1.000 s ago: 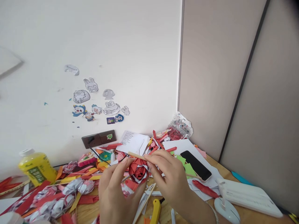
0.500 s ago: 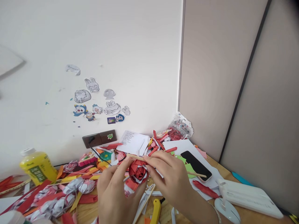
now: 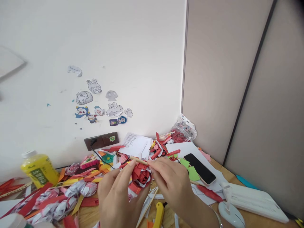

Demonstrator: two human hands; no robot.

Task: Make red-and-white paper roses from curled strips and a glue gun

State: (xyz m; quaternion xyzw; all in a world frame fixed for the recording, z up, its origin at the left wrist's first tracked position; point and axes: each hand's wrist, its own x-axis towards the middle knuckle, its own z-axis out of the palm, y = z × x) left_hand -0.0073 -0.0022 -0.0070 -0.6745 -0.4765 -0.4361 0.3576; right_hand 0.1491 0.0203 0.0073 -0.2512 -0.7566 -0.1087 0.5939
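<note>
My left hand (image 3: pixel 118 193) is closed around a red paper rose (image 3: pixel 140 175) with pale edges showing between its folded petals. A thin wooden stick (image 3: pixel 140 161) lies across the rose's upper edge, touching the paper. My right hand (image 3: pixel 172 182) pinches this stick from the right, its fingertips close against the rose. The left thumb and fingers sit at the stick's left part. The rose's underside is hidden by the left hand, and most of the stick is hidden by the right hand.
Paper strips and scraps (image 3: pixel 89 174) cover the table's left side. Behind it stands a yellow bottle (image 3: pixel 39 169). A phone (image 3: pixel 199 167), green paper (image 3: pixel 193 173) and a white stand (image 3: pixel 230 213) lie at right. A yellow-handled cutter (image 3: pixel 158 215) is in front.
My right hand has turned slightly and its fingers have drawn closer together. The stick's right end has swung down, mostly behind the hand. The rose stays in my left hand.
</note>
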